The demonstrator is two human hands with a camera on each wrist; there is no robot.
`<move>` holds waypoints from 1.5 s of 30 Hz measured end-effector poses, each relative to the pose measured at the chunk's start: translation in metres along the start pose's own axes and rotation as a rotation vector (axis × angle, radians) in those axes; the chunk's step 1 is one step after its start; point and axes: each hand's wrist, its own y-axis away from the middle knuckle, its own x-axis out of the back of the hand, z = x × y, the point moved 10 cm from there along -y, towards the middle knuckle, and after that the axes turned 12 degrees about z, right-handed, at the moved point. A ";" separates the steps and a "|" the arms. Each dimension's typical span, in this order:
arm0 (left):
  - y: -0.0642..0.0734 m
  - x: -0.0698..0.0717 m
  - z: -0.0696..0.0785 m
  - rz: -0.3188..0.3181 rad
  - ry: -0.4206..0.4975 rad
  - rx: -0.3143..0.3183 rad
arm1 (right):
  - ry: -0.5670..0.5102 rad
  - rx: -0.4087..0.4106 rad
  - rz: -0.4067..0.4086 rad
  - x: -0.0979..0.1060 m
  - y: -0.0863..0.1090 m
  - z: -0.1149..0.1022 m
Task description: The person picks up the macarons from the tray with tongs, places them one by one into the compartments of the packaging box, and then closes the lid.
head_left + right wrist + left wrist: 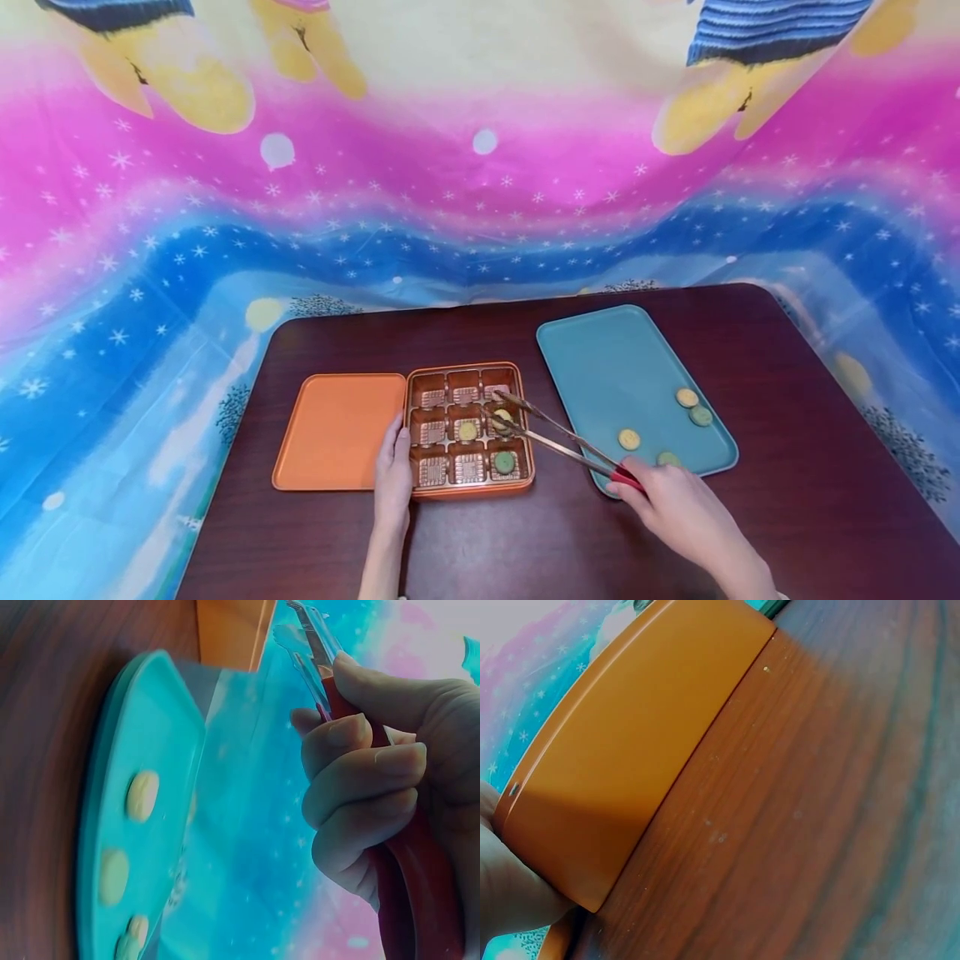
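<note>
My right hand (675,504) grips the red handle of metal tongs (562,442). The tongs' tips stand spread over the right column of an orange box (472,493) with a brown divided insert. Around the tips, a yellow round cookie (504,422) shows at the middle-right compartment. Another yellow cookie (468,431) lies in the center compartment, and a green cookie (504,462) in the front-right one. My left hand (393,475) rests against the box's left side near the front corner, fingers extended; in the left wrist view it touches the orange wall (630,765).
An orange lid (337,433) lies left of the box. At right, a teal tray (615,367) carries several yellow and green cookies, among them a yellow one (629,439) and a green one (701,416). A patterned curtain (480,200) hangs behind the dark wooden table (495,550).
</note>
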 end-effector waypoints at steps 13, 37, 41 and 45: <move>0.000 -0.001 -0.003 -0.013 0.028 0.024 | 0.007 -0.225 -0.074 0.006 0.023 0.057; -0.001 0.004 -0.002 0.008 -0.005 0.002 | 0.016 -0.481 -0.310 -0.001 0.083 0.129; -0.001 0.004 -0.003 0.009 -0.013 0.002 | 0.019 -0.499 -0.318 -0.002 0.093 0.134; -0.001 0.004 -0.003 0.009 -0.011 -0.004 | 0.035 -0.490 -0.292 -0.001 0.102 0.136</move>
